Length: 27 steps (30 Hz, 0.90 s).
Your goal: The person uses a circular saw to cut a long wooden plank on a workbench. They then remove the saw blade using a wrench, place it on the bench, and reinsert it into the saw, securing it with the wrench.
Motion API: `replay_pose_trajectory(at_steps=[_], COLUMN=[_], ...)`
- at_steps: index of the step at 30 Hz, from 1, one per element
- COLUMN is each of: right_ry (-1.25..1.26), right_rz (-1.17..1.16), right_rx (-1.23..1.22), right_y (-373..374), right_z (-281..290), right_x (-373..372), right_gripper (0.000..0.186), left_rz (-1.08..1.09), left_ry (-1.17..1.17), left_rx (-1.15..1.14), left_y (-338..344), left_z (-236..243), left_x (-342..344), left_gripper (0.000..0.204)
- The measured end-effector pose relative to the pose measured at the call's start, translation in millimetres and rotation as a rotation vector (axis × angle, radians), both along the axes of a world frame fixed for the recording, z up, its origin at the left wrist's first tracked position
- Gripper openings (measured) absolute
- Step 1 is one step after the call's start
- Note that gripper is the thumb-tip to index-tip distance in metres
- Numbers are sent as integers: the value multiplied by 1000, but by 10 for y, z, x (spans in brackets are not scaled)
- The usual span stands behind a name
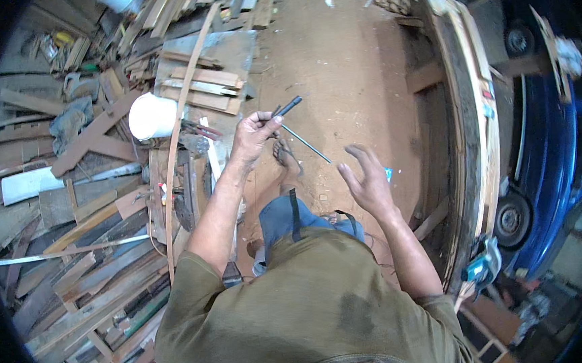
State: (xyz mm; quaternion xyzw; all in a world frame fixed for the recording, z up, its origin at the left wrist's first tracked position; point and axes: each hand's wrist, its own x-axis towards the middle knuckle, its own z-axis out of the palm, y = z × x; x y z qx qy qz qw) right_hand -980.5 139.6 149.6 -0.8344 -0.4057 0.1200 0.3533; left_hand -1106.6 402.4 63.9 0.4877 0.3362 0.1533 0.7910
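My left hand [254,135], out in front of my body, is closed on a thin metal rod [307,144] and a short dark cylindrical piece [290,107]. The dark piece sticks up past my thumb. From under my fingers the rod slants down to the right, its free tip in the air. I cannot tell whether the two are joined. A little to the right of that tip is my right hand [369,181], fingers apart and holding nothing.
Offcuts and planks [103,289] are piled along the left, with a white bucket [153,115] and pliers [203,129] nearby. A long timber bench [466,122] runs along the right, a teal power tool [482,266] at its near end. Beyond it stands a blue car [550,177].
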Motion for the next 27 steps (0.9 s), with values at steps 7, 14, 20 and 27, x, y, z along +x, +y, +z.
replay_pose_trajectory(at_steps=[7,14,20,27], right_ry=[291,133,503,1155], right_rz=[-173,-509,-652,-872], right_rx=[68,358,611,851], right_y=[-1639,-2835,-3668,-4544], right_z=[273,243,80,-171], right_x=[-608,-947,-731,-17], right_gripper=[26,14,31,27], left_rz=[-169,-436,-588,-960], left_ry=[-113,-117,-64,-89], left_rx=[-124,-182,-40,408], left_y=[-2153,-3906,-4686,-5400], left_z=[638,830,912,640], left_x=[144,216,551,1198], left_gripper=[20,20,22,25])
